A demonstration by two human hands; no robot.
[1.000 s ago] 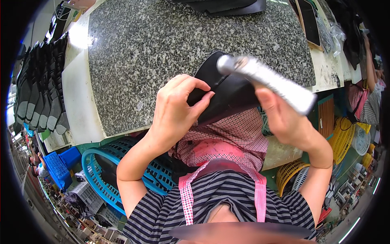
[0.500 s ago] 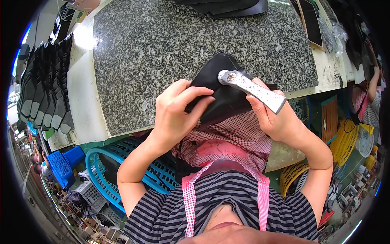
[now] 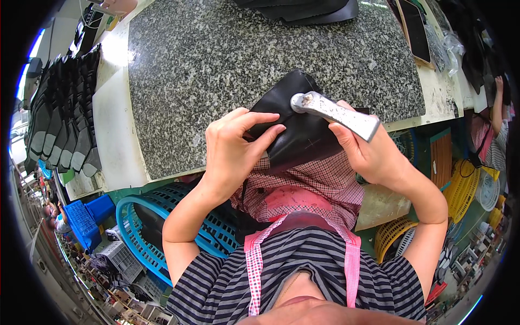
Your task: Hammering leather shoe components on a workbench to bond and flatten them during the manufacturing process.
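Two bare hands work at the near edge of a speckled granite surface, above a pink checked apron and a blue plastic basket at the person's left. The left hand presses its fingers together onto a black leather piece, pinning it where it hangs over the surface edge toward the lap. The right hand is wrapped tight around the handle of a metal hammer, whose head rests on the leather's upper part. Farther off, a row of dark shoe pieces stands at the left, and more black material lies at the far edge.
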